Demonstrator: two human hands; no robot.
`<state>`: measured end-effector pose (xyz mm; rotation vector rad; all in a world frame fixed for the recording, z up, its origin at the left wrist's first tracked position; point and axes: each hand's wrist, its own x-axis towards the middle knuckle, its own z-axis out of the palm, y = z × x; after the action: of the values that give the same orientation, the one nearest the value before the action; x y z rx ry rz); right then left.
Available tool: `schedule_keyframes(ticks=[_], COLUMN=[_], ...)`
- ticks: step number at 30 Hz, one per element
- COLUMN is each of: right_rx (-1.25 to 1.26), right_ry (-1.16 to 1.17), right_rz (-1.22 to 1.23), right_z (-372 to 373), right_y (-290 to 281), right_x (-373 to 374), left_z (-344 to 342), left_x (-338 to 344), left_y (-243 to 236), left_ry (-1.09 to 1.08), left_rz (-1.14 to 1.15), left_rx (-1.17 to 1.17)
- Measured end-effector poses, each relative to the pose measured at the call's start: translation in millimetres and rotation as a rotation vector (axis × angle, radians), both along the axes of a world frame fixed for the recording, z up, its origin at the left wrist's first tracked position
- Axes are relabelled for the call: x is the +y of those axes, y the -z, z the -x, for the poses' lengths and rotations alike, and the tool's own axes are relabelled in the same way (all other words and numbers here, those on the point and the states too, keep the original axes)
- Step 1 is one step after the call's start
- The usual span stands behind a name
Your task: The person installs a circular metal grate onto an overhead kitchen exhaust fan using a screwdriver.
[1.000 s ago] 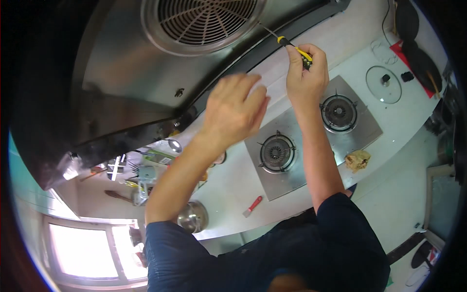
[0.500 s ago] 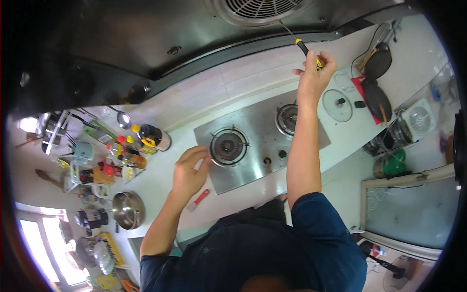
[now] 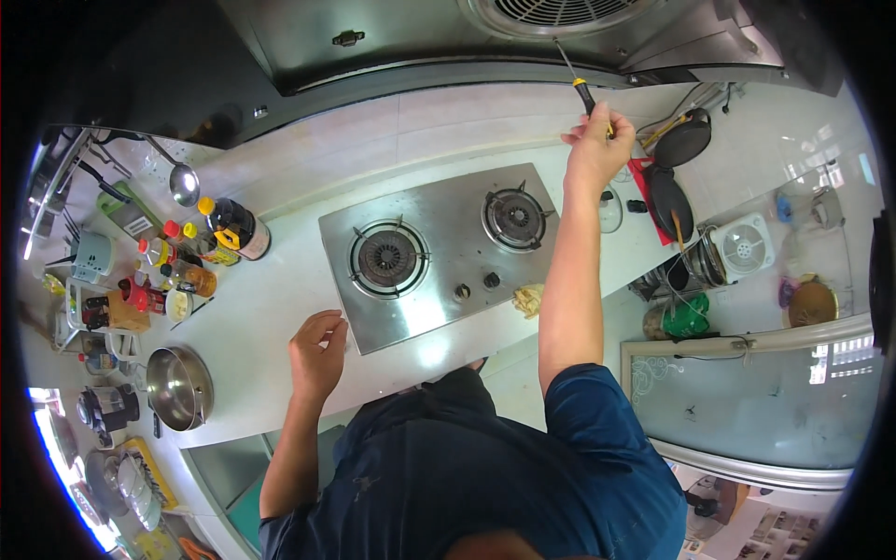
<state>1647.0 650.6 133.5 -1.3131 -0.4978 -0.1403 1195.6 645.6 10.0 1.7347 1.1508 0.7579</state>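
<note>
Right hand: raised under the hood (image 3: 485,56), its grip clamped on the handle of the screwdriver – the right hand (image 3: 597,154) has thumb and fingers wrapped round the handle's lower end.
Screwdriver (image 3: 585,97): slanting up and left from the fist, yellow and black handle, thin shaft; its tip is at the rim of the round vent (image 3: 560,13), though whether it touches cannot be told.
Left hand: low and palm inward, the left hand (image 3: 317,359) just beside the stove's front left corner, fingers curled, thumb a little apart from them.
Stove (image 3: 457,252): steel, two black burners, two knobs near the front edge, set in the white surface (image 3: 266,308).
Cloth (image 3: 528,301): crumpled, yellowish, at the stove's front right, next to the right forearm.
Lid (image 3: 611,213): glass, right of the stove, partly hidden by that forearm.
Pans (image 3: 669,201): two, dark, beyond the lid – a red thing shows beneath.
Pot (image 3: 179,387): steel, left of the left hand.
Bottles (image 3: 238,229): grouped at the back left, below a hanging ladle (image 3: 184,184).
</note>
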Motion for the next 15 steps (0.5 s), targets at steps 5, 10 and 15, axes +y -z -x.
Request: schedule_keyframes(ticks=[5, 10, 15], right_rx=[0.174, 0.039, 0.069], right_ry=[-0.164, -0.055, -0.093], right_rz=[-0.054, 0.005, 0.013], right_z=[10.6, 2.8, -5.2], right_y=[-9.5, -2.9, -5.3], right_x=[-2.2, -1.5, -7.5], left_z=[0.4, -16.4, -82.0], left_x=[-2.4, 9.0, 39.4], left_y=[10.3, 8.3, -29.7], left_ry=[-0.007, 0.013, 0.083], left_rz=[-0.031, 0.119, 0.089], left_rx=[-0.014, -0.043, -0.222])
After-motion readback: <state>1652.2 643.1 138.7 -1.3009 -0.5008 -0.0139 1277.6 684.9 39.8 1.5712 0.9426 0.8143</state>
